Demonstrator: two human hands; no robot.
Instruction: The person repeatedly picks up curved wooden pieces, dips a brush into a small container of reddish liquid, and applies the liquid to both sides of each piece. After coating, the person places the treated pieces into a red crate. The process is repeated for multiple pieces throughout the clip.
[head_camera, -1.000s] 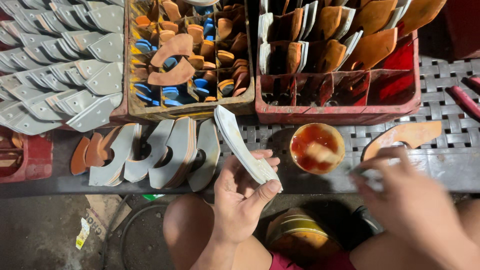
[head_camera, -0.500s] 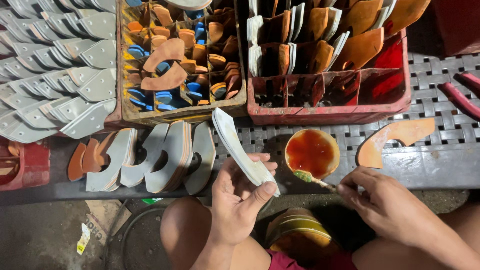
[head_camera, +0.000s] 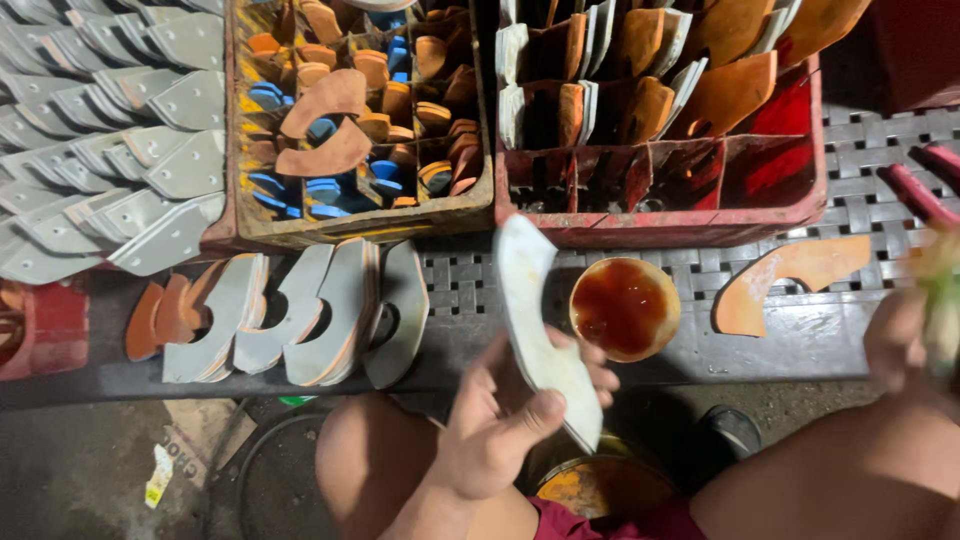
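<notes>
My left hand (head_camera: 490, 425) grips a white curved sole-shaped piece (head_camera: 535, 325) by its lower end, tilted upright over my knee. A small round bowl of reddish-brown glue (head_camera: 625, 308) sits just right of it on the grey plastic grid bench (head_camera: 860, 215). My right hand (head_camera: 900, 345) is at the frame's right edge, blurred, closed around a thin brush (head_camera: 940, 295) whose tip I cannot make out. A tan curved piece (head_camera: 790, 275) lies flat on the bench between the bowl and my right hand.
A row of grey and tan curved pieces (head_camera: 290, 320) leans along the bench's left. Behind stand a yellow crate (head_camera: 360, 215) and a red crate (head_camera: 780, 170), both full of cut pieces. Grey pieces (head_camera: 100, 130) pile at far left. A round tin (head_camera: 590, 485) sits between my legs.
My right hand has pulled away from the glue bowl to the right edge with the brush. My left hand keeps the white piece in about the same place.
</notes>
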